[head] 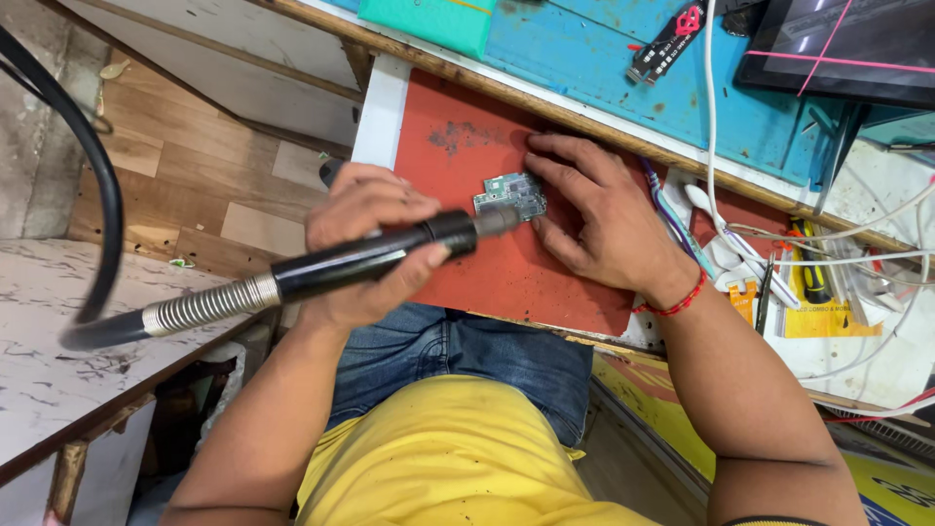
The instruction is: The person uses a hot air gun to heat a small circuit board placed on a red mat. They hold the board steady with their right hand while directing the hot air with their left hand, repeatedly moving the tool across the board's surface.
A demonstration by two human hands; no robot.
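The left hand (365, 244) is wrapped round a black hot-air wand (370, 261), fingers clamped on the grip, thumb along the top, with the nozzle (497, 220) aimed at a small green circuit board (510, 195). The board lies flat on the red mat (467, 136), near the mat's middle, just ahead of the nozzle tip; whether the tip touches it I cannot tell. The right hand (594, 214) rests palm down on the mat, fingers spread and apart, fingertips (538, 168) at the board's right edge, seemingly pinning it in place. A ribbed metal collar (209, 304) joins the wand to a thick black hose (97, 185) that loops away to the left. To the right, white cables (740, 244) and tweezers (766, 292) clutter the tabletop (584, 49), which is blue further back. The board looks thin, light and stiff, easily nudged and probably fragile, with tiny parts on its face; I would judge it best held by its bare edges. The wand looks heavier at the hose end, so a full grip near the front seems right
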